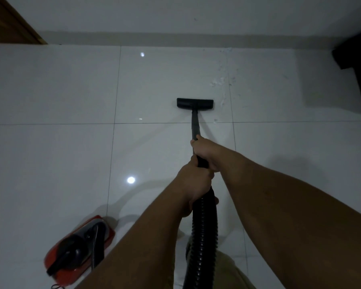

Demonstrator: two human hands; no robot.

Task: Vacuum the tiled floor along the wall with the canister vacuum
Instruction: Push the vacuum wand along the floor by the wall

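Two hands clenching wand (195,124): right hand (205,150) gripping ahead, left hand (196,182) wrapping ribbed hose (204,230) cuff behind. Wand looking stiff, light, plastic; hose bending freely. Flat black nozzle (195,104) sitting on glossy floor (61,155), near wall (175,15). Pale specks (221,82), probably debris, lying just right. Red canister (79,249) trailing behind-left, likely heaviest part.

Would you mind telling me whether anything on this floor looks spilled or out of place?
Yes: pale scraps of debris lie scattered over the tiled floor, from the wall's base down past the right end of the floor nozzle. The nozzle has not reached them. Nothing else stands out.
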